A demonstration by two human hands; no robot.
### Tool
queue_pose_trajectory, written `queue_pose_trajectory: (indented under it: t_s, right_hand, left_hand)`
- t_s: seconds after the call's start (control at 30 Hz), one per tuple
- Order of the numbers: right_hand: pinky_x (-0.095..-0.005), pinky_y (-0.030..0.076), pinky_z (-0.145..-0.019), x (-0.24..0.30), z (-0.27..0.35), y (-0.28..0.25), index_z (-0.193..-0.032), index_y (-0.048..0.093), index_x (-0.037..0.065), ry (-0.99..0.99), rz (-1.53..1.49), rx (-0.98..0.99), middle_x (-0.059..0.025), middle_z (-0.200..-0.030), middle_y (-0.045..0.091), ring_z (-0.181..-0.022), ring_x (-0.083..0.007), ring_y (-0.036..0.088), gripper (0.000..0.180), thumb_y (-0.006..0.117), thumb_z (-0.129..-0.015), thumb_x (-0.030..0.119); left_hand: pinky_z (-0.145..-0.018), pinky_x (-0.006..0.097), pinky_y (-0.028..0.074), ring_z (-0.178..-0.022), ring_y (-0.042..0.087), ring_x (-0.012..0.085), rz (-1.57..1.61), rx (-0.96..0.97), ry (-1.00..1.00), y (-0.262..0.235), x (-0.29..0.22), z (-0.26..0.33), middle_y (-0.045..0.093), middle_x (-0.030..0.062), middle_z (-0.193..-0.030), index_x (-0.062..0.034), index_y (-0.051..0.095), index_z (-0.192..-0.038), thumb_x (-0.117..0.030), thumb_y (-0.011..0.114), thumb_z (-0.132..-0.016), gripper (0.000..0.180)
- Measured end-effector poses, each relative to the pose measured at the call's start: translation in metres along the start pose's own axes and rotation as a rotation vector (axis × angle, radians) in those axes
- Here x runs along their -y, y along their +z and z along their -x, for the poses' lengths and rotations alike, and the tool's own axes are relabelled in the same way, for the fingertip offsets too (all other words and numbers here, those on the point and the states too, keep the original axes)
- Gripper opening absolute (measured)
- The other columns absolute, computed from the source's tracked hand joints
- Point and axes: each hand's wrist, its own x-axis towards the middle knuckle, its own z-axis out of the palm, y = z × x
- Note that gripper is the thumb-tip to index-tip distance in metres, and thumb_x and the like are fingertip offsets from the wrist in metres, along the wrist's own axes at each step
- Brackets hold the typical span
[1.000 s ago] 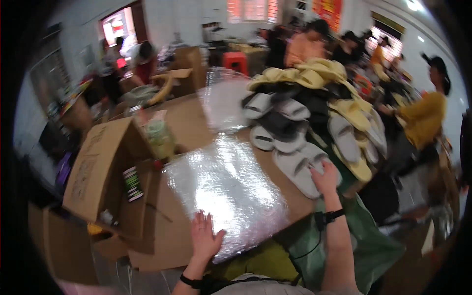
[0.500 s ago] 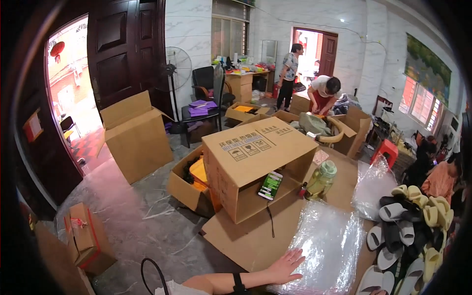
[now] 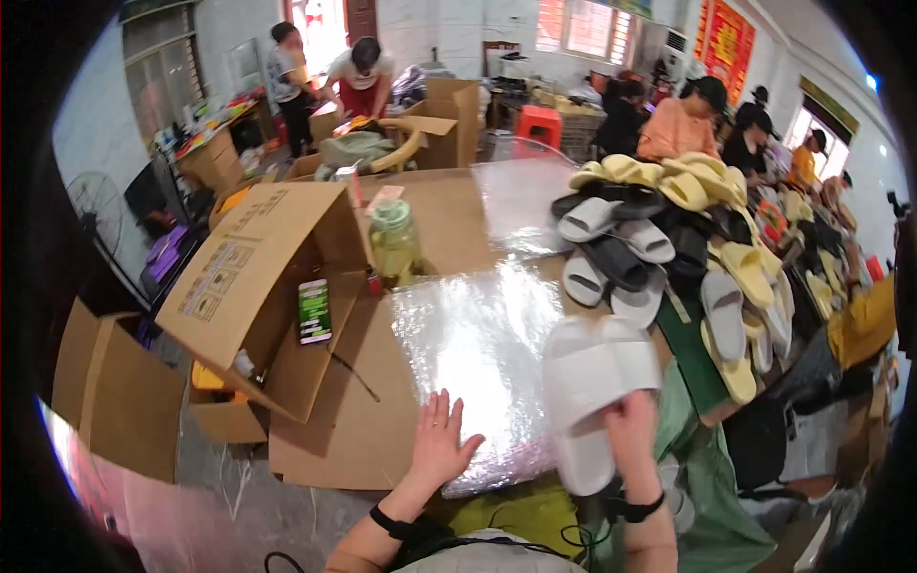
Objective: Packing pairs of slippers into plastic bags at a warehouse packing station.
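My right hand (image 3: 633, 432) grips a pair of white slippers (image 3: 590, 387), held together, soles toward me, above the right edge of a stack of clear plastic bags (image 3: 478, 344). My left hand (image 3: 439, 441) lies flat with fingers spread on the near left corner of those shiny bags. The bags rest on flattened brown cardboard (image 3: 334, 435). A heap of grey, white and yellow slippers (image 3: 669, 244) covers the table to the right.
An open cardboard box (image 3: 253, 286) with a green phone (image 3: 313, 310) on its flap stands left. A jar with a green lid (image 3: 394, 244) sits behind the bags. Several people work at the back and right. More boxes (image 3: 115, 396) stand on the floor.
The view swung from the left side of the room back to the table. My right hand now holds a pair of white slippers; my left hand stays on the bags.
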Motion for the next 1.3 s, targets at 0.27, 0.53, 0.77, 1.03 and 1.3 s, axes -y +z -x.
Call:
queue_pose_trajectory:
  t_s: [0.27, 0.53, 0.77, 1.03, 1.3]
  right_hand:
    - [-0.0502, 0.048, -0.073, -0.021, 0.02, 0.088, -0.087, 0.054, 0.002, -0.205, 0.167, 0.229, -0.0197, -0.088, 0.057, -0.083, -0.0391, 0.057, 0.022, 0.06, -0.084, 0.023]
    - [-0.0486, 0.045, -0.07, -0.069, 0.015, 0.03, -0.081, 0.054, 0.0, 0.083, 0.212, 0.017, -0.0207, -0.085, 0.056, -0.081, -0.041, 0.056, 0.022, 0.064, -0.083, 0.02]
    - [-0.0315, 0.042, -0.063, -0.091, 0.067, -0.039, -0.086, 0.055, -0.003, 0.215, -0.201, -0.309, -0.0098, -0.071, 0.052, -0.065, -0.0191, 0.049, 0.013, 0.063, -0.079, 0.004]
    - [-0.0251, 0.044, -0.069, -0.07, 0.096, -0.059, -0.101, 0.061, -0.004, 0.156, -0.345, -0.31, -0.0042, -0.089, 0.062, -0.079, -0.0108, 0.055, 0.02, 0.062, -0.083, 0.002]
    - [-0.0381, 0.049, -0.088, -0.041, 0.104, -0.05, -0.116, 0.063, 0.001, -0.014, -0.34, 0.019, -0.0171, -0.113, 0.066, -0.106, -0.0315, 0.064, 0.042, 0.069, -0.074, 0.006]
  left_hand:
    - [-0.113, 0.054, 0.021, -0.139, 0.026, 0.0447, -0.028, -0.041, 0.039, 0.005, -0.012, 0.003, 0.031, 0.0303, -0.147, 0.0051, 0.043, -0.137, -0.026, 0.052, -0.086, 0.06]
    - [-0.114, 0.055, 0.018, -0.142, 0.016, 0.0463, 0.152, 0.147, 0.034, -0.006, 0.012, -0.004, 0.02, 0.03, -0.152, -0.002, 0.036, -0.143, -0.039, 0.064, -0.08, 0.079]
    - [-0.114, 0.055, 0.017, -0.143, 0.011, 0.047, -0.042, 0.218, 0.187, -0.054, -0.019, -0.018, 0.016, 0.0219, -0.156, -0.0095, 0.04, -0.144, -0.044, 0.073, -0.074, 0.085]
    - [-0.099, 0.046, 0.043, -0.122, 0.05, 0.0385, 0.076, 0.113, 0.281, -0.025, -0.028, -0.021, 0.052, 0.019, -0.134, -0.0093, 0.059, -0.123, -0.028, 0.068, -0.081, 0.046]
    - [-0.091, 0.041, 0.049, -0.107, 0.06, 0.0352, 0.247, -0.044, 0.19, -0.017, -0.029, -0.03, 0.064, 0.0164, -0.116, -0.0086, 0.067, -0.111, -0.02, 0.058, -0.09, 0.025]
